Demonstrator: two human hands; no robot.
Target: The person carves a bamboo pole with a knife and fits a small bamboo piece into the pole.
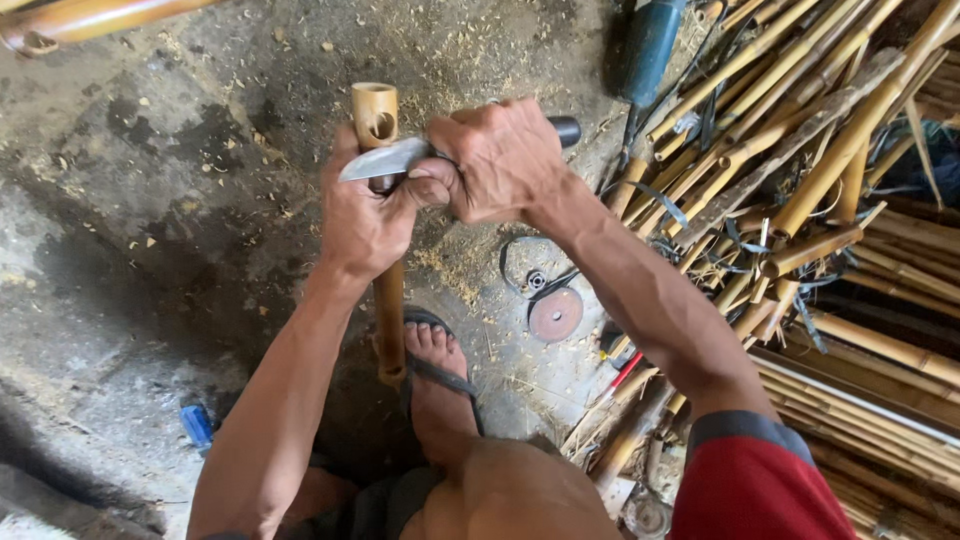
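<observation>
A: Status?

B: Left hand (362,215) wrapped tight round the bamboo (385,200), held upright, foot end down by the sandal (440,375). Right hand (500,160) clenched on the knife (395,158), blade lying across the pole just under the top.

A: Progress?

B: A hole is already cut near the top end. Blade is at the skin below it; I'd judge trimming is midway. Shavings litter the floor (150,150).

A: Packages, labels?

B: None readable. Small blue object (197,424) on the floor lower left, a round disc (555,314) right of the foot, bamboo stack (820,170) at right.
</observation>
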